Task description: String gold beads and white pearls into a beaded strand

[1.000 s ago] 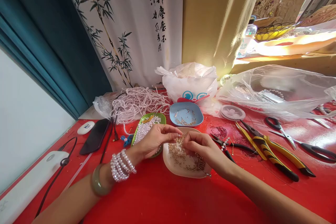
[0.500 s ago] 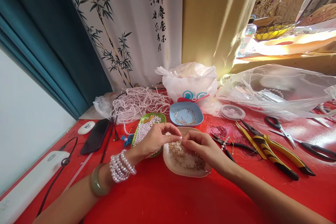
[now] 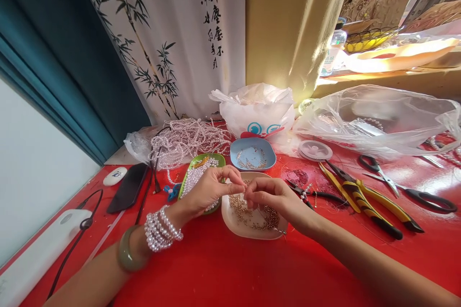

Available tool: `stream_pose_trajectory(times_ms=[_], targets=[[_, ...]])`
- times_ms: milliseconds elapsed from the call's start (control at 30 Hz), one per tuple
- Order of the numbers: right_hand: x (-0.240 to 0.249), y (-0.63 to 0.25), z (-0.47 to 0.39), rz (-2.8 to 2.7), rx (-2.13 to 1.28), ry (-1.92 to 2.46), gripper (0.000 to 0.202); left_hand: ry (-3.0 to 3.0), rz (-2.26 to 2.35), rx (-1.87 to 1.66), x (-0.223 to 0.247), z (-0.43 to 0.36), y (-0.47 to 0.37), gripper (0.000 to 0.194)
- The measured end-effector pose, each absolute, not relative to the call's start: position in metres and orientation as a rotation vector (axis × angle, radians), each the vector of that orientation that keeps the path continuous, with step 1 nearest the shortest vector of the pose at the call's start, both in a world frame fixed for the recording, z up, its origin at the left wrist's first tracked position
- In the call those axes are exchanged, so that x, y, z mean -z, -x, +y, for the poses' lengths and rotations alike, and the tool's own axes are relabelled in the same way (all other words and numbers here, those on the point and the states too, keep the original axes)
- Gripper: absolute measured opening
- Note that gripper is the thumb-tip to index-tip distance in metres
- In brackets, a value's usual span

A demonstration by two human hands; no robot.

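Note:
Over a cream dish [image 3: 230, 223] of small gold beads [image 3: 268, 219], both hands meet with fingertips pinched close together. My left hand [image 3: 216, 186] is closed, thumb against forefinger; what it pinches is too small to make out. On that wrist are a pearl bracelet [image 3: 162, 230] of several rows and a green bangle [image 3: 127, 250]. My right hand [image 3: 274, 197] is closed in a pinch beside it, and its held thing is likewise too small to name. A green dish [image 3: 184, 183] of white pearl beads [image 3: 197, 177] lies partly behind my left hand.
Behind stands a blue dish [image 3: 272, 157] with gold pieces. Strands of pearls [image 3: 194, 139] lie at the back left, near a phone [image 3: 128, 189]. On the right are yellow-black pliers [image 3: 367, 206], scissors [image 3: 430, 200] and a clear plastic bag [image 3: 389, 110]. A white bag [image 3: 230, 117] stands at the back.
The view has shifted slightly, moving everything a little left. The fingertips stay pinched close together above the cream dish, with the right fingers slightly nearer the left ones.

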State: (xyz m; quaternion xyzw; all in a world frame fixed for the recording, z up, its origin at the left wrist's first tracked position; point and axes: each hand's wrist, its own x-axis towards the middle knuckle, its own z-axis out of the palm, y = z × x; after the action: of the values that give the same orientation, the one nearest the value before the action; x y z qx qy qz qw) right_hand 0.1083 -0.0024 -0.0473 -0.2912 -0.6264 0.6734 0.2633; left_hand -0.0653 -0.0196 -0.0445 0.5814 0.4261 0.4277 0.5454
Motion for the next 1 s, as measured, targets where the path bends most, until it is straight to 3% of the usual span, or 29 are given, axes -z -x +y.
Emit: stream_pose_trajectory(times_ms=[600,767,1000], targets=[[0.046,-0.108,-0.002,-1.652,-1.797,0.837,0.011,-1.423,1.158,-0.96,0.05,-0.015,0.066,0.019],[0.04,-0.115,0.0,-1.609,-1.796,0.81,0.013,-2.017,1.295,-0.645,0.05,-0.022,0.067,0.01],[0.03,-0.126,0.008,-1.679,-1.688,0.688,0.013,-2.474,1.149,-0.291,0.05,-0.033,0.06,0.013]])
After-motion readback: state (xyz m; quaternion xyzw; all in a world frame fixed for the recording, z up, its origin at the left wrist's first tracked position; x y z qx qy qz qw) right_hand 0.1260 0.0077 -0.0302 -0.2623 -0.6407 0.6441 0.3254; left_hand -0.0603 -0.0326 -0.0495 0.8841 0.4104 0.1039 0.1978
